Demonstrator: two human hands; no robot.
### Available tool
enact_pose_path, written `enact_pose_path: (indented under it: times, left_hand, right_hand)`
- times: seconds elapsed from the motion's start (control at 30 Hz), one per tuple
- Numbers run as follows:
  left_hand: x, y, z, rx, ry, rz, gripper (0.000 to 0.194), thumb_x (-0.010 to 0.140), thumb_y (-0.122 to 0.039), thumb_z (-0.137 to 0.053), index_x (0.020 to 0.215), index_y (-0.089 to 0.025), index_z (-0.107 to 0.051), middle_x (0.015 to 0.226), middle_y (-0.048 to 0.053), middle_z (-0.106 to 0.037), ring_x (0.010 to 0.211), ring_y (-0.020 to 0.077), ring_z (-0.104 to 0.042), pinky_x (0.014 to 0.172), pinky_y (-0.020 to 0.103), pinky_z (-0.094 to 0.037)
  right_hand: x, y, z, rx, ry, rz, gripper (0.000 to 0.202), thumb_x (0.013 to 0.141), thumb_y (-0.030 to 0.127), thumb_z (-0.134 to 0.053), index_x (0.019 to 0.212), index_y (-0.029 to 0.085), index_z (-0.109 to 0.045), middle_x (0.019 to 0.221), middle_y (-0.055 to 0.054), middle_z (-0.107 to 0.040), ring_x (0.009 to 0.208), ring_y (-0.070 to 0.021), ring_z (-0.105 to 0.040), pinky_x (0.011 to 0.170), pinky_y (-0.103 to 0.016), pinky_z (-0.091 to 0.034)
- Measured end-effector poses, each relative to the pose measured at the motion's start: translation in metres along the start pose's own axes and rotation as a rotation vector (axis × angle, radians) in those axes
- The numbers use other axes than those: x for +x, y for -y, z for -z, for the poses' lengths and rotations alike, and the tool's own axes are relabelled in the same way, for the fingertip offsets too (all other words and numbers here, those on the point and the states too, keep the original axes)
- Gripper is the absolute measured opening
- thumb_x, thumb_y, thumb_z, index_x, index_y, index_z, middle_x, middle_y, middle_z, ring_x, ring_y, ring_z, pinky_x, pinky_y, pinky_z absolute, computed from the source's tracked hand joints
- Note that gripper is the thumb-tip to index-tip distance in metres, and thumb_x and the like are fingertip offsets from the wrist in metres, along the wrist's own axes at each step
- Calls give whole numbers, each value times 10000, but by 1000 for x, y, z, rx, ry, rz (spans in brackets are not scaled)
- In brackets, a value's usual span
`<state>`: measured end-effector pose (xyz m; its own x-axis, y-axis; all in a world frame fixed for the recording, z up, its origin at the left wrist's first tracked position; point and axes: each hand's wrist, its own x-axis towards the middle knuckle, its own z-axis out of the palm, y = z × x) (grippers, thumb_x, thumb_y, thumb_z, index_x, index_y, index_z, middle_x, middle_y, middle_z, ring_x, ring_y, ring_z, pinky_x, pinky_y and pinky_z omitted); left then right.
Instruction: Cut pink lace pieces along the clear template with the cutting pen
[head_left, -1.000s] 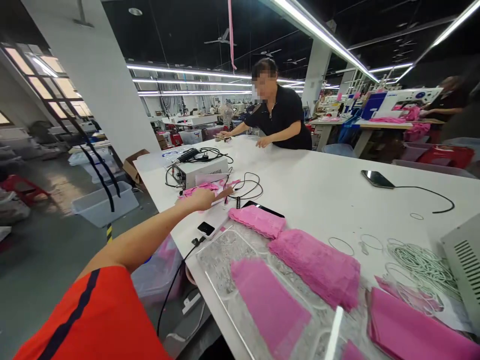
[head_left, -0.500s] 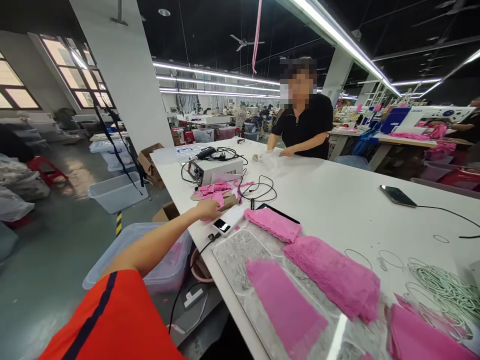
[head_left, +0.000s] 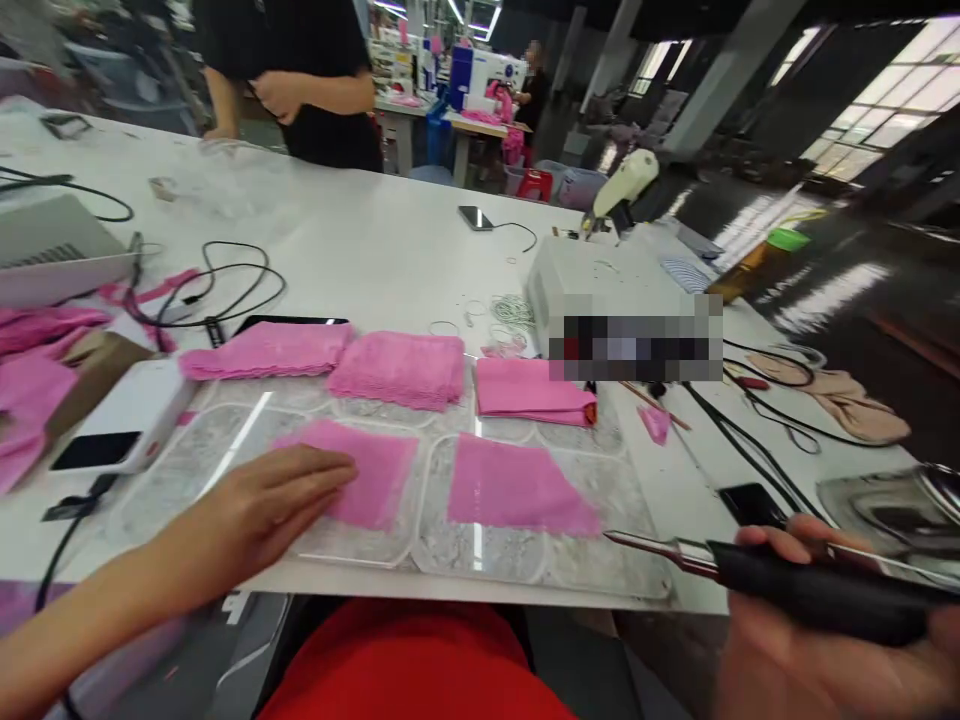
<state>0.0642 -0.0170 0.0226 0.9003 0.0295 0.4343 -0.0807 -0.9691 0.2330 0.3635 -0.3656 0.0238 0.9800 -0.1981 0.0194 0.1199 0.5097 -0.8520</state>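
My left hand [head_left: 281, 510] lies flat, fingers together and stretched out, on the left edge of a pink cloth piece [head_left: 379, 475] on the clear mat [head_left: 480, 560]. At the lower right, my right hand [head_left: 795, 640] is wrapped round a black-handled tool with a pointed metal tip [head_left: 690, 555]. That tip is near the right corner of a second pink piece [head_left: 510, 485]. Behind them sit two stacks of pink cloth, one at the left [head_left: 270, 348] and one in the middle [head_left: 397, 368], and a folded pink cloth [head_left: 529, 388].
A white power bank [head_left: 124, 420] and pink scraps [head_left: 30, 385] lie at the left. A pale box [head_left: 592, 280] stands behind the mat. Cables [head_left: 750, 450] and a glass jar [head_left: 885, 510] are at the right. A person in black [head_left: 330, 100] stands across the table [head_left: 360, 240].
The view has swung right and down. My left hand has moved from the pink scraps by the power bank to the cloth piece. My right hand with the tool has come into view.
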Motion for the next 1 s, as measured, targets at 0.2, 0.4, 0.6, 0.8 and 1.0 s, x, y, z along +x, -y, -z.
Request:
enact_pose_path:
  times: [0.2,0.4,0.6,0.8,1.0]
  left_hand:
    - [47,-31,-68,-75,182,-159,419,971,-135,-399,1340,-266,-550,1302,49,-629,1206,199,-588,1044,360,-483]
    - [63,-34,-94,-48,261,-199,389,981,-183,-439,1356,-223,-535,1421,71,-525,1385,250,-408,1175,462,-300]
    - [64,-43,-98,-30,269,-188,370,1007,-262,-428,1359,-224,-533,1444,79,-497,1389,250,-401,1198,492,-225]
    - [61,-39,-101,-12,273,-194,362,1019,-278,-403,1346,-222,-547,1443,75,-500,1385,255,-407,1200,498,-203]
    - [61,-33,-100,-51,279,-161,365,1010,-252,-424,1357,-231,-534,1435,81,-509,1397,243,-389,1196,487,-217]
  right_hand:
    - [1,-13,8,4,92,118,388,597,516,-435,636,153,-566,643,-35,-526,407,-87,-416,355,-277,-401]
    - [-2,-21,11,-25,72,222,357,576,445,-414,631,146,-602,619,-36,-542,407,-122,-463,354,-287,-398]
    - [-7,-27,9,-42,162,227,323,591,421,-447,638,148,-613,640,-35,-573,412,-125,-483,378,-284,-401]
    - [-7,-22,13,-98,213,217,341,567,458,-495,661,154,-618,606,-21,-564,388,-127,-479,360,-287,-398]
    - [-8,-17,9,-97,179,230,321,529,448,-469,617,162,-584,566,-17,-530,372,-132,-466,343,-284,-365]
